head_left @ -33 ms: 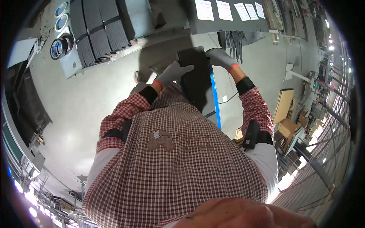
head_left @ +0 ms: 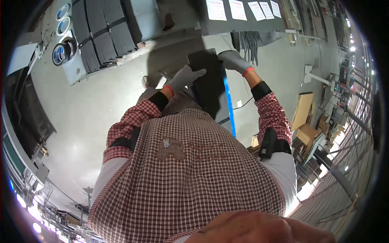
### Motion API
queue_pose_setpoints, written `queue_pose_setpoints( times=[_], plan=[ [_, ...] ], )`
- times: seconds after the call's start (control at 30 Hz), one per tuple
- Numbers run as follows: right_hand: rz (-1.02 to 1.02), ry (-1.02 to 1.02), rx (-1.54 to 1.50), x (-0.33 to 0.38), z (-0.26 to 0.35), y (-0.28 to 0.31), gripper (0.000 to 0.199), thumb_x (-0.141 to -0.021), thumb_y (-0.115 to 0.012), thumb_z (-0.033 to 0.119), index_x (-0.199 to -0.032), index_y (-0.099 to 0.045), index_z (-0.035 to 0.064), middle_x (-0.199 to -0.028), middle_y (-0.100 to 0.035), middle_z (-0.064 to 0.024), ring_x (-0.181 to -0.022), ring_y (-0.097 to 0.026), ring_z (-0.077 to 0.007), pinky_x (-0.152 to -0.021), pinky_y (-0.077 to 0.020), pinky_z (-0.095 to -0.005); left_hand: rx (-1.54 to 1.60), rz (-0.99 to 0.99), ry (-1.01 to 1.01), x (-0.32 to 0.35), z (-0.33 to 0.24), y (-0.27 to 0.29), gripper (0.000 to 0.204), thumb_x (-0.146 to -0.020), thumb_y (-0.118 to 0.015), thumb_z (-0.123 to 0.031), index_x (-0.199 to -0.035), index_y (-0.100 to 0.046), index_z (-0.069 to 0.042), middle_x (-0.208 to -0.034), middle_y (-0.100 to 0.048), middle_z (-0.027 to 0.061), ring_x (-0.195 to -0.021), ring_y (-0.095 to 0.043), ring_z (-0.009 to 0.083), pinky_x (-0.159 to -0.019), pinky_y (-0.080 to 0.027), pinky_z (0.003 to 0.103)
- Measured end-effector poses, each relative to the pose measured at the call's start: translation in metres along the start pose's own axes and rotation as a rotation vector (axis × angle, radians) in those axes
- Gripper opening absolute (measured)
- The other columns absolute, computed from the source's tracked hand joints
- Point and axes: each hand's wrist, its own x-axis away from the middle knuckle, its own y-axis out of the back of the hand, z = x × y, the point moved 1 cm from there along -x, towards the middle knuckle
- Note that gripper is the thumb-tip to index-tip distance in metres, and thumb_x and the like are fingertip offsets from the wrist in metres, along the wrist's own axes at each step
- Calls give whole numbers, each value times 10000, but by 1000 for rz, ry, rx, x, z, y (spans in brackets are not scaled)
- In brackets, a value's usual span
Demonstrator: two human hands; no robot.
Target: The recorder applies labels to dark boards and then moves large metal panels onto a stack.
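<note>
A long black flat panel [head_left: 208, 87] lies in front of me, its near end hidden behind my checked apron. Along its right side runs a bright blue strip [head_left: 229, 97]. My left hand [head_left: 184, 77], in a grey glove, grips the panel's left edge with the thumb on top; the other fingers are partly hidden. At the far right corner, my gloved right hand [head_left: 234, 61] is closed over the edge, its fingertips out of sight.
Bundled black strips [head_left: 105, 34] are stacked at the far left, beside several tape rolls [head_left: 60, 54]. A dark surface [head_left: 243, 26] with white paper sheets stands at the back. Thin dark strips [head_left: 249, 44] hang from it. Boards [head_left: 303, 109] lean at right.
</note>
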Motion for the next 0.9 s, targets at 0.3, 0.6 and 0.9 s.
queue_pose_setpoints(
  times=[0.3,0.6,0.9],
  plan=[
    [166,-148,294,-3,1,-19,151,-700,-590,167,-741,-675,49,-709,-662,-144,-650,-658,-324,-508,-474,-460,-71,10,101,-6,-7,-4,721,-745,-652,-568,-954,-539,112,-799,-622,136,-693,-637,227,-596,-526,326],
    [-207,210,-241,37,14,51,377,-671,-574,25,-1043,-631,31,-982,-643,-171,-952,-609,-331,-767,-495,-417,-168,-282,-219,50,-29,24,829,-709,-741,-388,-1243,-397,145,-748,-586,95,-665,-593,177,-622,-488,271],
    [89,112,-516,29,51,95,322,-758,-642,168,-1063,-640,68,-817,-649,-148,-772,-637,-263,-690,-490,-368,175,-221,-241,78,-13,40,673,-738,-654,-36,-1351,-377,-12,-865,-618,67,-790,-595,129,-721,-484,255]
  ],
)
